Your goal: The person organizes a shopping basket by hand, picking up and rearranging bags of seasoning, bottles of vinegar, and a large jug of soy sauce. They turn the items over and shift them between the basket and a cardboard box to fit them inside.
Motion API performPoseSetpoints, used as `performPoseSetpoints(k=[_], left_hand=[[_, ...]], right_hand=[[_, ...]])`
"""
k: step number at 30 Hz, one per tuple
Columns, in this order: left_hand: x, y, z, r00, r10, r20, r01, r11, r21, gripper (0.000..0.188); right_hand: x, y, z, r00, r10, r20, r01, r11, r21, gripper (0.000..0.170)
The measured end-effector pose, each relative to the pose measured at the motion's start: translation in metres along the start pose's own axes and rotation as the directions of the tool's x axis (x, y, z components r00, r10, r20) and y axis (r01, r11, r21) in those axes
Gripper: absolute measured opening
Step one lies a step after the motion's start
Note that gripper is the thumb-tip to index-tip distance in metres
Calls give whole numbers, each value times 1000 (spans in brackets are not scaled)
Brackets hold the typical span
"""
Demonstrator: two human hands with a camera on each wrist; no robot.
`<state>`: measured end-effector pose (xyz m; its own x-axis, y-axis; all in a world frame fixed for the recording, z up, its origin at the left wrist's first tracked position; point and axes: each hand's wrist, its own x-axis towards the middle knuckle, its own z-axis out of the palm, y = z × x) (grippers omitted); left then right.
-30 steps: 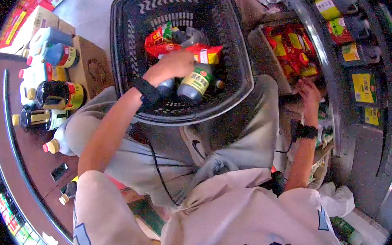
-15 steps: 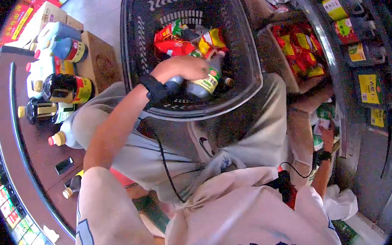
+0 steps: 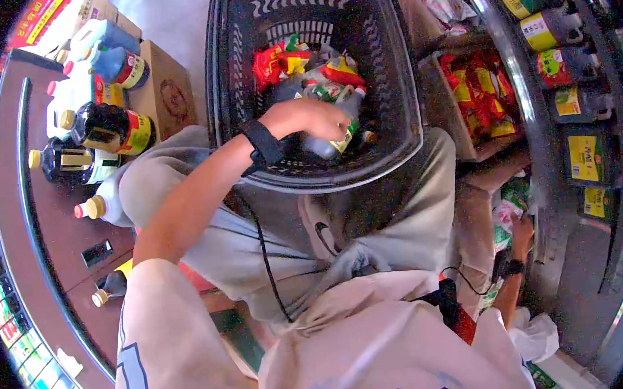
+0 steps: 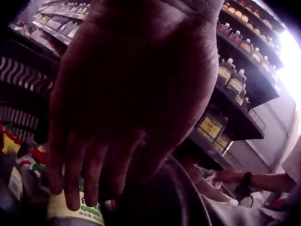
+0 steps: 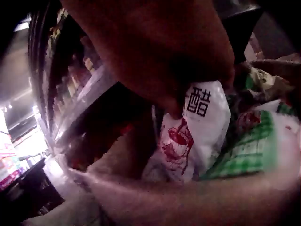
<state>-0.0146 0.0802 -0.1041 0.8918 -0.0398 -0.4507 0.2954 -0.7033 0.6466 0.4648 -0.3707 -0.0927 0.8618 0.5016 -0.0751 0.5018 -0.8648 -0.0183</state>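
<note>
My left hand point(image 3: 312, 122) is inside the black shopping basket point(image 3: 413, 132), lying over a dark bottle with a yellow-green label point(image 4: 75, 205). In the left wrist view its fingers point(image 4: 91, 183) hang nearly straight across the label. Red and yellow packets point(image 3: 269, 65) lie beyond it in the basket. Down at the right, my right hand point(image 3: 523, 235) pinches a white packet point(image 5: 204, 132) printed with the character for vinegar and a red drawing. Beside that packet is a green-checked packet point(image 5: 249, 150), inside a cardboard box point(image 5: 188, 200).
Another box of red and yellow packets point(image 3: 478, 96) stands right of the basket. Bottled goods point(image 3: 547, 29) line the right-hand shelf. Large jugs and bottles point(image 3: 114, 127) crowd the left side near a carton point(image 3: 170, 88). A thin black cable point(image 3: 261, 252) runs over my legs.
My right hand has gone from the box of red packets down to the lower box and now pinches the white packet. The left hand stays over the bottle, which has turned slightly.
</note>
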Motion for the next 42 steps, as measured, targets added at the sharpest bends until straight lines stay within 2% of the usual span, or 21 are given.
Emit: performPoseSetpoints(k=[3, 4, 7, 10, 14, 15, 17, 18, 21, 23, 25, 27, 28, 29, 31, 34, 35, 37, 39, 40, 42], left_hand=[[3, 2, 7, 997, 24, -78, -26, 999, -24, 29], [1, 7, 7, 995, 31, -94, -34, 999, -21, 29], [-5, 21, 3, 989, 48, -143, -52, 998, -30, 29], [-9, 31, 0, 977, 20, -214, -38, 996, -81, 27], [-12, 52, -14, 941, -1, -338, -69, 978, -195, 28], [-10, 57, -16, 928, 16, -371, -106, 969, -223, 29], [-5, 66, -18, 920, 134, -370, -323, 793, -516, 41], [-5, 71, -18, 905, 186, -382, -404, 655, -639, 48], [-15, 89, -13, 882, 293, -370, -408, 81, -909, 67], [-19, 94, -13, 881, 192, -433, -414, -132, -901, 65], [-26, 93, -17, 874, 49, -484, -453, -280, -847, 60], [-33, 92, -27, 801, -120, -587, -599, -136, -789, 38], [-30, 88, -27, 778, -192, -598, -625, -148, -766, 37], [-25, 82, -27, 751, -263, -606, -653, -156, -741, 35], [-22, 76, -29, 675, -373, -636, -723, -166, -670, 33], [-25, 77, -31, 650, -404, -644, -753, -224, -619, 32], [-25, 80, -31, 648, -398, -649, -758, -254, -601, 32], [-25, 89, -31, 648, -357, -673, -759, -230, -609, 32], [-26, 97, -30, 648, -289, -704, -754, -113, -647, 31], [-33, 101, -31, 671, -323, -667, -691, 54, -721, 35], [-32, 97, -30, 587, -261, -767, -701, 311, -642, 44]], right_hand=[[-39, -42, 4, 967, -152, -206, 185, 971, 150, 38], [-53, -67, -5, 944, -174, -280, 164, 985, -59, 36], [-81, -127, -42, 991, -34, -127, 19, 992, -121, 34], [-93, -152, -58, 977, -90, -192, 55, 982, -182, 28], [-106, -188, -107, 837, -345, -425, 348, 935, -73, 17], [-113, -202, -118, 879, -311, -362, 358, 931, 68, 16], [-132, -247, -145, 939, -265, -219, 330, 877, 350, 15], [-130, -250, -136, 917, -293, -270, 388, 811, 438, 18], [-159, -325, -166, 907, -384, -173, 413, 726, 550, 19], [-163, -361, -167, 892, -441, -97, 359, 562, 746, 20], [-159, -393, -161, 851, -521, -64, 403, 570, 716, 20], [-148, -419, -148, 795, -579, -182, 516, 488, 704, 20], [-142, -428, -139, 801, -544, -251, 558, 522, 645, 20], [-135, -436, -128, 848, -478, -229, 483, 519, 705, 21], [-126, -448, -116, 827, -476, -299, 471, 297, 831, 31], [-144, -461, -103, 946, -321, 47, -105, -166, 981, 42], [-137, -456, -86, 863, -495, 95, -214, -190, 958, 38], [-145, -454, -80, 709, -602, 367, -652, -361, 667, 33], [-147, -452, -73, 773, -555, 307, -539, -320, 779, 28], [-143, -449, -69, 800, -528, 284, -482, -286, 828, 27], [-139, -443, -70, 844, -480, 240, -378, -214, 901, 23]])
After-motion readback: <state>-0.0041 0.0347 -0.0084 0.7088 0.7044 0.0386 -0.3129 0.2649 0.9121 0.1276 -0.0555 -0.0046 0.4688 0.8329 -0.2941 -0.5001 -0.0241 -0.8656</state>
